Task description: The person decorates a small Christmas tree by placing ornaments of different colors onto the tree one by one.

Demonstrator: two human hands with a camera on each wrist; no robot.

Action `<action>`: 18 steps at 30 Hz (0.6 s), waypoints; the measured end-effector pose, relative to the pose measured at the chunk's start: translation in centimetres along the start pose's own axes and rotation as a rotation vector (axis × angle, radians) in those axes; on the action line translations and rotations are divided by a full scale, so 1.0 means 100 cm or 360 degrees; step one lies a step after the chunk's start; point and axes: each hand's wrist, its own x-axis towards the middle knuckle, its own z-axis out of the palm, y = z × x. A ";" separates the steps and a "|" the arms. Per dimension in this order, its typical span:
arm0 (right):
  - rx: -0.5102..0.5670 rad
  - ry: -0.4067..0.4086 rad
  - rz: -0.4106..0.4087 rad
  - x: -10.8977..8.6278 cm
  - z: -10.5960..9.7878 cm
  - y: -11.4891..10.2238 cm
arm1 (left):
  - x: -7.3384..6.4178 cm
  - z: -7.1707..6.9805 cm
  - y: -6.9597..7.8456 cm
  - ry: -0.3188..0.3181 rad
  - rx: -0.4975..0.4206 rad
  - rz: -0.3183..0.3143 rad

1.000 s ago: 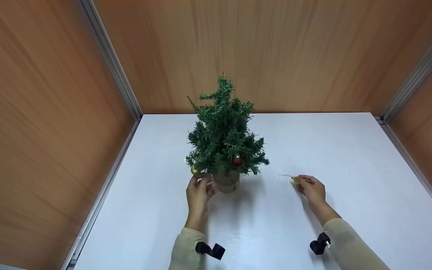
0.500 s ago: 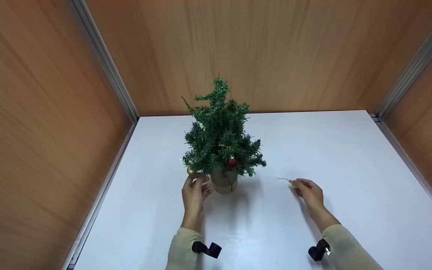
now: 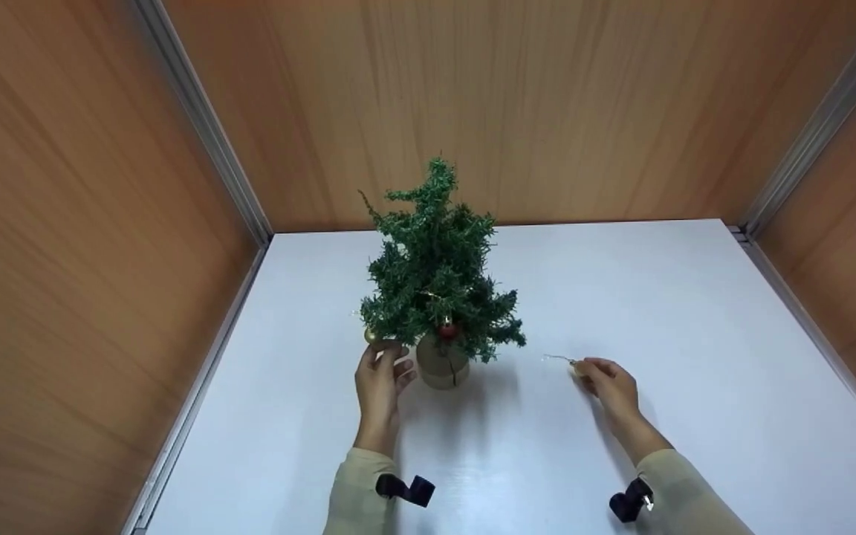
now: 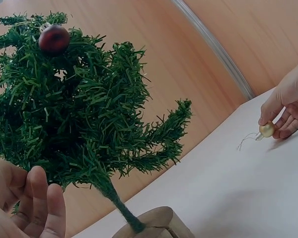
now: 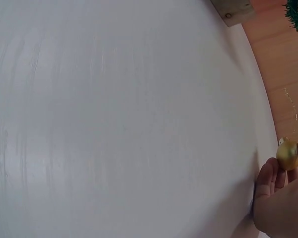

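Observation:
An artificial Christmas tree (image 3: 435, 260) stands on a round wooden base (image 3: 443, 364). My left hand (image 3: 380, 383) pinches a low branch at its front left; the fingertips are partly hidden by each other. Just above that hand, a gold bauble (image 3: 370, 335) hangs from the tree. A red bauble (image 3: 448, 328) hangs low at the tree's front and shows higher up in the left wrist view. To the right of the tree, my right hand (image 3: 610, 386) holds another gold bauble (image 5: 289, 154) between thumb and fingers, its thin string loop (image 3: 558, 357) sticking out leftward.
The white table (image 3: 584, 282) carries the tree near its middle. Wooden panels (image 3: 547, 111) close off the back and both sides, with grey metal strips (image 3: 212, 141) at the corners.
The tree has turned a little, its red bauble shifting left and lower across the front. The left hand stays at the low branch. The right hand keeps its bauble almost still.

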 end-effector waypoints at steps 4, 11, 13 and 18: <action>0.0017 -0.0040 0.0008 0.004 -0.002 -0.003 | 0.002 0.003 -0.002 0.0042 0.0019 -0.0004; 0.0058 -0.0224 0.0002 0.014 -0.006 -0.016 | -0.001 0.009 -0.006 0.0110 -0.0034 0.0067; 0.0062 -0.0255 -0.0021 0.016 -0.006 -0.021 | -0.002 0.011 -0.007 0.0137 -0.0044 0.0087; 0.0105 -0.0331 -0.0090 0.022 -0.007 -0.032 | -0.005 0.016 -0.008 0.0205 -0.0056 0.0114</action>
